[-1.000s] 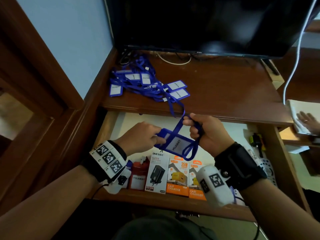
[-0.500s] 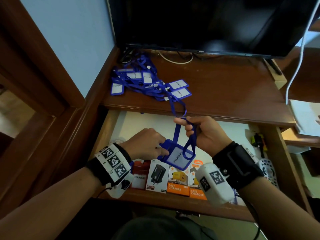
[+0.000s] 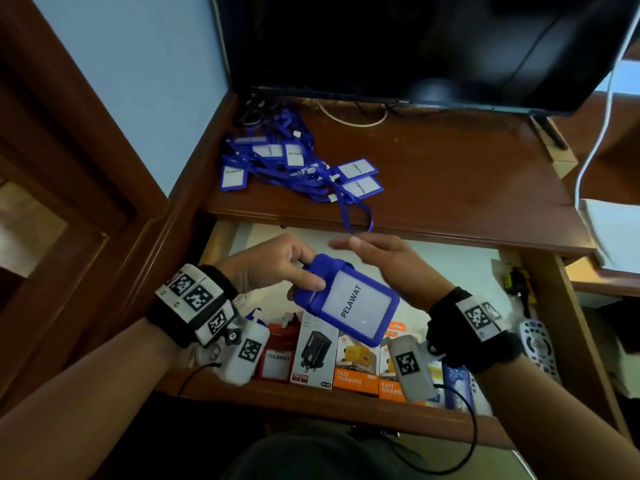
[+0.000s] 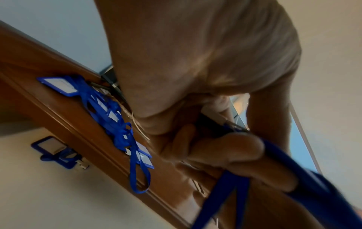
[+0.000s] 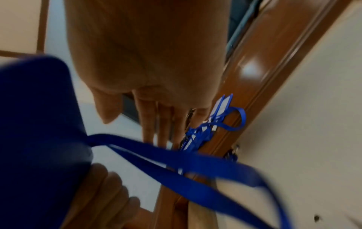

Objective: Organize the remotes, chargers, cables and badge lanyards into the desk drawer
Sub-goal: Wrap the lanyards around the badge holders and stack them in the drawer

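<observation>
left hand (image 3: 273, 268) pinches the blue badge holder (image 3: 349, 299) at its far-left end, thumb on top, fingers curled under; the card reads "pelawat". it's held tilted in the air over the open drawer (image 3: 311, 396), not touching the boxes below. its blue strap (image 5: 195, 161) trails from the holder across the rt wrist view, blurred. right hand (image 3: 388, 261) is just beside the holder's far edge, fingers (image 5: 154, 122) straight & together, gripping nothing; can't tell if the palm touches the holder or strap.

pile of blue lanyards w/ badges (image 3: 294, 168) lies tangled on the bench (image 3: 450, 188), far-left, one loop hanging over the near edge. in the drawer, along the near wall: red badge holder (image 3: 278, 355) at left, black charger box (image 3: 317, 355), two orange "fast charger" boxes (image 3: 356, 365) to its right. grey remote (image 3: 536, 344) at the drawer's right end. one more blue badge (image 4: 53, 147) lies on the drawer floor under the bench lip. dark monitor (image 3: 415, 43) stands at the far side of the bench.
</observation>
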